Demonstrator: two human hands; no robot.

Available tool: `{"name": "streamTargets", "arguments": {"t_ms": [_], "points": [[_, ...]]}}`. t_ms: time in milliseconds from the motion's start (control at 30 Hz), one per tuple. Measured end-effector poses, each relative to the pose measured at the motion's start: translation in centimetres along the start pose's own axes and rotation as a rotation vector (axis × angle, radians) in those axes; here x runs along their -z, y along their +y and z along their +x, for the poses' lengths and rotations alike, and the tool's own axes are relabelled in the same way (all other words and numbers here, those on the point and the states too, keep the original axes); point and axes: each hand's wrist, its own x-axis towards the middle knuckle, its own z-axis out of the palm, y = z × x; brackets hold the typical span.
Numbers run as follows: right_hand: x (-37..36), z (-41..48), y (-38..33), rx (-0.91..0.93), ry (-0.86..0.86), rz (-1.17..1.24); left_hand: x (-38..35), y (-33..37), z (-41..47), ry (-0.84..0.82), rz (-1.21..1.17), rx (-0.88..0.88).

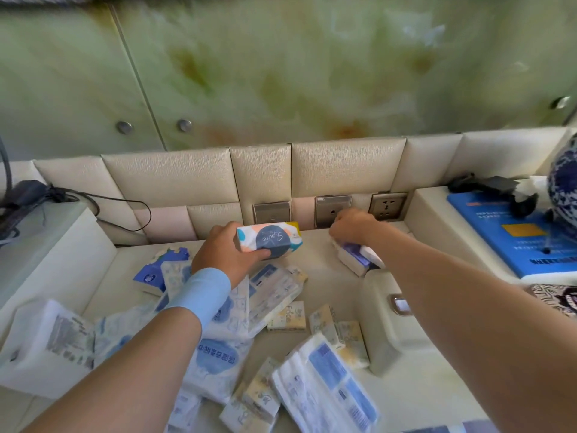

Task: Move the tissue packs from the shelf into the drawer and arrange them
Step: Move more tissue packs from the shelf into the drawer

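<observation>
My left hand grips a colourful tissue pack with a dark round "S.pure" label, held just above the cream shelf. My right hand reaches to the back of the shelf, fingers curled over a white and blue tissue pack lying by the wall sockets. Several more packs lie scattered on the shelf: a blue one, a large white and blue one, small yellow ones and a white block at the left. The drawer is not visible.
A padded cream wall panel with sockets backs the shelf. A raised cream ledge with a metal handle stands right. Further right lie a blue board, a black device and a blue-white vase. Cables trail at left.
</observation>
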Motion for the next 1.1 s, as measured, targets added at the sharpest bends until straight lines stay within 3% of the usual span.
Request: {"name": "streamTargets", "arguments": {"t_ms": [67, 200, 333, 433, 700, 900, 967, 1100], "points": [[-0.3, -0.4, -0.7, 0.069, -0.02, 0.006, 0.2, -0.4, 0.0, 0.004, 0.007, 0.008], [-1.5, -1.5, -2.0, 0.137, 0.007, -0.202, 0.9, -0.7, -0.2, 0.015, 0.014, 0.017], [-0.3, -2.7, -2.8, 0.174, -0.24, -0.348, 1.5, -0.6, -0.6, -0.002, 0.019, 0.01], [-0.9, -4.9, -2.8, 0.23, -0.165, -0.572, 2.2, 0.0, -1.1, -0.023, 0.027, -0.003], [0.1, -9.4, -4.7, 0.328, -0.008, -0.251, 6.4, 1.7, -3.8, -0.026, 0.032, -0.055], [-0.8, -14.3, -5.6, 0.288, -0.206, -0.434, 10.4, 1.5, -7.2, -0.058, 0.142, -0.052], [-2.2, -15.8, -5.2, 0.254, -0.2, -0.511, 11.6, 1.3, -8.5, -0.061, 0.133, -0.041], [-4.9, -18.2, -4.2, 0.263, -0.149, -0.441, 13.1, 0.5, -11.8, -0.106, 0.045, -0.042]]}}
